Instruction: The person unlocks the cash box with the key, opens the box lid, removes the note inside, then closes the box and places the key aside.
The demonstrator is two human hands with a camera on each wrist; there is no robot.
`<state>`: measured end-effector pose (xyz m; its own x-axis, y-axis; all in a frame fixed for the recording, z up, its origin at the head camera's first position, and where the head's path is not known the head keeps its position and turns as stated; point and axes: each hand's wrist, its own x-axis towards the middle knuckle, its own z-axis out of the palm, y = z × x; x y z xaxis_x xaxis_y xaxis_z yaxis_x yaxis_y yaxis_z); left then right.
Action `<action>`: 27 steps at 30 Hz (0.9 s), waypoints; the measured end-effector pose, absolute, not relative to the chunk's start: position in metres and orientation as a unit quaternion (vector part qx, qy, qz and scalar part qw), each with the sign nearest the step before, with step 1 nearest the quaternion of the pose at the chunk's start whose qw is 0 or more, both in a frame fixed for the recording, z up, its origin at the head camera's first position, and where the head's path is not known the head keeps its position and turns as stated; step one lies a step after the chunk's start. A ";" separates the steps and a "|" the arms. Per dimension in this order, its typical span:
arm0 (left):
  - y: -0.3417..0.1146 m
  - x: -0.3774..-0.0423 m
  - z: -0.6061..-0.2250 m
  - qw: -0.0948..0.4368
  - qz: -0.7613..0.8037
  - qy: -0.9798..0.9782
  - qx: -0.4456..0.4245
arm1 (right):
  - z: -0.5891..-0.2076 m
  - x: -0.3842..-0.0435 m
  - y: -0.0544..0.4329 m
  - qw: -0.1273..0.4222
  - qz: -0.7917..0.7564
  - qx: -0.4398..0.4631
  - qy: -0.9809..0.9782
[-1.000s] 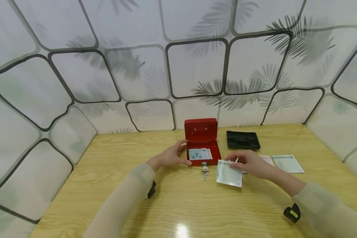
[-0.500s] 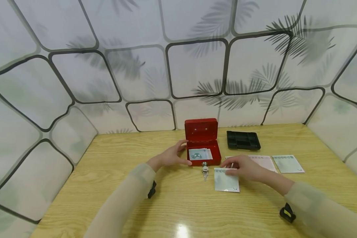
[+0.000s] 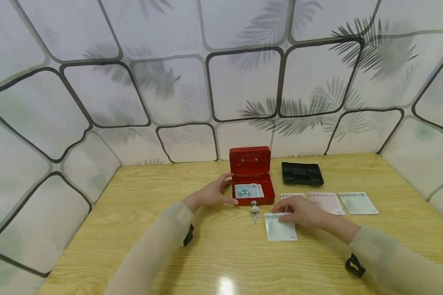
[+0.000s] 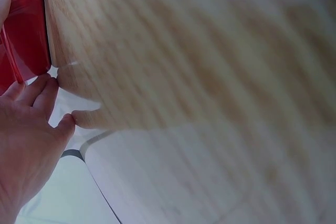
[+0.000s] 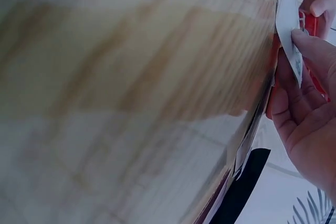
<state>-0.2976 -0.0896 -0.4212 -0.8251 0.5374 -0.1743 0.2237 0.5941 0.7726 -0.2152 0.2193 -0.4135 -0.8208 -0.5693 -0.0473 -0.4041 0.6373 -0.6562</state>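
Observation:
A small red cash box (image 3: pixel 250 161) stands on the table with its lid up, pale paper sheets (image 3: pixel 247 191) lying inside. My left hand (image 3: pixel 214 193) holds the box by its left side, thumb at the front corner and fingertips towards the back. Keys (image 3: pixel 255 217) hang from the lock at the front. To the right of the keys, my right hand (image 3: pixel 304 211) pinches a pale green note sheet (image 3: pixel 281 230) by its upper edge. In the right wrist view the thumb lies on the face of the sheet (image 5: pixel 287 22), with the other fingers behind it.
A black compartment tray (image 3: pixel 302 174) sits to the right of the box. In front of it a row of sheets lies on the table: one partly covered by my right hand, a pink sheet (image 3: pixel 326 203) and a green sheet (image 3: pixel 359 203). A patterned curtain (image 3: pixel 186 141) borders the table behind.
My right hand has come down and a little towards me and left, lowering the green sheet close to the table and uncovering the sheets behind. The left hand and box stay put.

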 end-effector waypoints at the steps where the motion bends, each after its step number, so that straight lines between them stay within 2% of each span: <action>1: -0.090 -0.298 -0.422 0.199 0.394 0.870 0.219 | -0.414 -0.215 0.219 0.127 -0.322 -0.271 0.898; 11: -0.090 -0.298 -0.421 0.199 0.394 0.869 0.222 | -0.417 -0.210 0.215 0.094 -0.273 -0.273 0.918; 19: -0.089 -0.296 -0.420 0.201 0.396 0.869 0.216 | -0.414 -0.211 0.212 0.095 -0.266 -0.245 0.928; 27: -0.090 -0.296 -0.419 0.201 0.396 0.869 0.218 | -0.395 -0.225 0.213 0.035 -0.313 -0.272 0.909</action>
